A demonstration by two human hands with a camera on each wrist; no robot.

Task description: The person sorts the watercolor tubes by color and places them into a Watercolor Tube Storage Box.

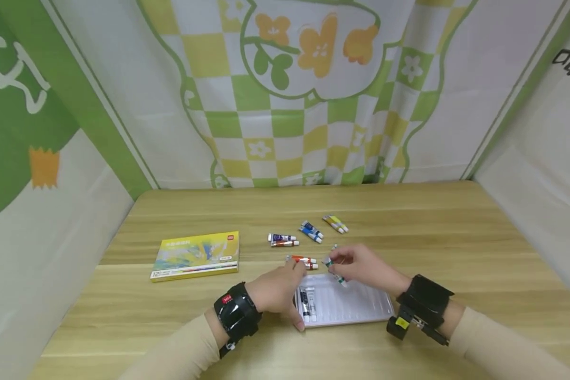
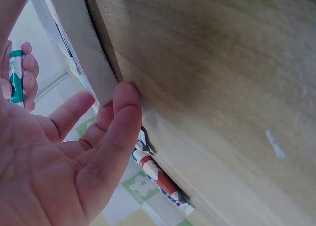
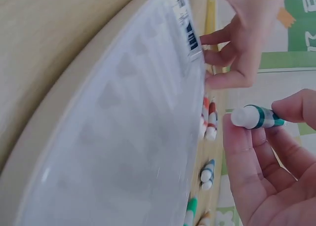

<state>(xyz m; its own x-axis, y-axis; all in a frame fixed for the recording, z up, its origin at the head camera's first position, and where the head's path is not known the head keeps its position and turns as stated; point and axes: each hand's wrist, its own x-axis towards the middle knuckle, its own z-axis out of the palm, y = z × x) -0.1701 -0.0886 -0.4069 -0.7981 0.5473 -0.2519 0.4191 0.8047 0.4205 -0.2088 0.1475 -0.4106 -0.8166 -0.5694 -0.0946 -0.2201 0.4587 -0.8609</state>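
Note:
My left hand (image 1: 277, 289) holds the white plastic tray (image 1: 361, 309) at its left side, thumb by the front corner and fingers by the back one. In the left wrist view its fingertips (image 2: 127, 95) bend against the tray's edge. A black-labelled paint tube (image 1: 305, 305) and a pale one (image 1: 312, 304) lie side by side in the tray's left slots. Over the tray's back edge, my right hand (image 1: 363, 266) pinches a green-banded paint tube (image 3: 266, 117) between thumb and fingers, its white cap facing the camera in the right wrist view.
Behind the tray lie orange-red tubes (image 1: 304, 259), a purple and a red-brown tube (image 1: 285, 244), blue tubes (image 1: 311, 231) and yellow-ochre tubes (image 1: 335, 223). Another green tube (image 3: 191, 208) lies past the tray. A yellow paint box (image 1: 197, 256) rests at left. A patterned curtain (image 1: 290, 132) hangs behind the table.

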